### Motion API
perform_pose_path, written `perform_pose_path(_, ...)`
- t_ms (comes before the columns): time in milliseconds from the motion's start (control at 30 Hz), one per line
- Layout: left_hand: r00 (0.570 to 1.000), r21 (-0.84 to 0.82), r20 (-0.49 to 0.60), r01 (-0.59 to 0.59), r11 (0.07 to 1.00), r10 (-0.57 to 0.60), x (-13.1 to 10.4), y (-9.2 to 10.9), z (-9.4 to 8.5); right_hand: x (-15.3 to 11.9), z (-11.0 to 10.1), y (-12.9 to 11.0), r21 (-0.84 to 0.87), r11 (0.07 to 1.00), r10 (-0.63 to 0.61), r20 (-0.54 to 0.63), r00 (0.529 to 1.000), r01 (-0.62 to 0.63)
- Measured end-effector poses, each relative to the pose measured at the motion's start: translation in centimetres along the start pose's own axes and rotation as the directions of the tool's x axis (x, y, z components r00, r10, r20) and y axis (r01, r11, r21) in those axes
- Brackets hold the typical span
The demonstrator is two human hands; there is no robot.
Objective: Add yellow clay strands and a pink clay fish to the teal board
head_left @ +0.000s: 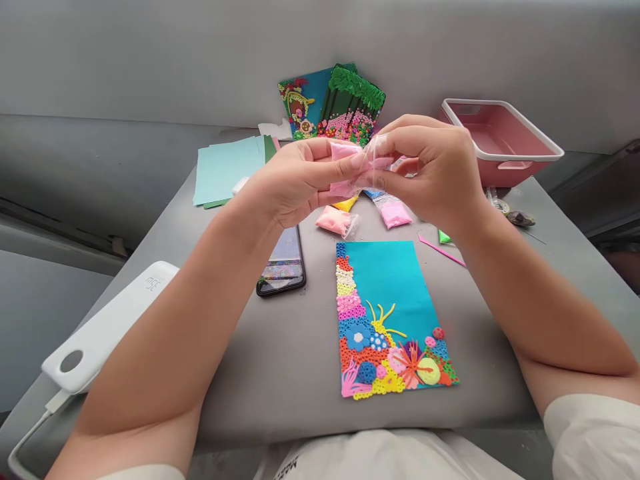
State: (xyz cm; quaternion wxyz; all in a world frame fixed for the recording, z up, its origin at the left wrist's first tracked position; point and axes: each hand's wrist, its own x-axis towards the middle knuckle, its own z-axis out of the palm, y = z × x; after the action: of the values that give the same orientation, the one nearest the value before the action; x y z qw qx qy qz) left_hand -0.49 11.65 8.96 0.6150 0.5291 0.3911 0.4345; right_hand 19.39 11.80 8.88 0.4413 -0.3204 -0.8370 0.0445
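"What did your hands have hold of?"

"A small clear packet (pixel 343 152) of something pink. My left hand (pixel 295 177) pinched it between thumb and fingers, and my right hand (pixel 440 160) was closed on the loose plastic at the other end (my fingers hid part of it, so I couldn't tell whether it was open)."

"Where was it?"

"Up in the air between my hands, above the far half of the grey table (pixel 280 373) and beyond the bright blue card (pixel 390 273)."

"What could have gone wrong?"

"A hard tug on that thin plastic might have torn it, and a weak left pinch might have let it slip. If it was open, a squeeze could have pushed the pink stuff out onto the salmon packet (pixel 334 220) lying below."

"And how did it look?"

"Pale pink, soft and plump at my left fingers, with the plastic shiny and crumpled towards my right. Farther out, a thin pink stick (pixel 443 250) lay beside the card, whose left and bottom edges were crowded with bumpy dots and flowers. A phone (pixel 283 267) lay left of the card, and a pink basket (pixel 515 105) sat at the far right."
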Motion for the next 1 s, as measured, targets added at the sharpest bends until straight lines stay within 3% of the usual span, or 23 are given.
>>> perform_pose_path(200,0.998,0.064,0.055,0.024,0.998,-0.027,0.0,-0.2,-0.1,0.1,0.0,1.0,0.004,0.996,-0.088,0.069,0.994,0.088)
perform_pose_path(333,0.999,0.145,0.033,-0.047,0.988,0.042,-0.5,0.3,0.0,0.2,0.0,0.8,0.048,0.994,-0.098,0.092,0.991,0.094)
perform_pose_path(433,0.990,0.179,-0.046,-0.120,0.976,0.130,-0.8,0.8,-0.3,0.3,-0.1,0.4,0.143,0.990,0.001,-0.107,0.994,0.014)
perform_pose_path(533,0.973,0.141,-0.158,-0.149,0.979,0.171,-0.6,1.1,-1.2,0.6,-0.5,0.8,0.326,0.941,0.213,-0.358,0.909,-0.092)
perform_pose_path(600,0.966,0.128,-0.202,-0.136,0.982,0.160,-0.3,1.0,-1.7,0.9,-0.8,1.5,0.474,0.875,0.314,-0.405,0.859,-0.097)
perform_pose_path(700,0.971,0.099,-0.190,-0.130,0.987,0.147,0.1,0.6,-1.6,1.3,-0.9,2.4,0.678,0.716,0.453,-0.275,0.848,-0.163)
perform_pose_path(767,0.977,0.081,-0.173,-0.113,0.990,0.126,0.1,0.4,-1.2,1.4,-0.6,2.6,0.723,0.653,0.508,-0.197,0.838,-0.226)
perform_pose_path(900,0.982,0.068,-0.161,-0.092,0.993,0.102,0.1,0.2,-0.4,1.2,0.0,2.8,0.630,0.736,0.457,-0.190,0.869,-0.249)
perform_pose_path(1000,0.975,0.060,-0.175,-0.130,0.990,0.139,0.3,-0.1,-0.3,1.0,0.2,2.8,0.599,0.745,0.429,-0.094,0.899,-0.293)
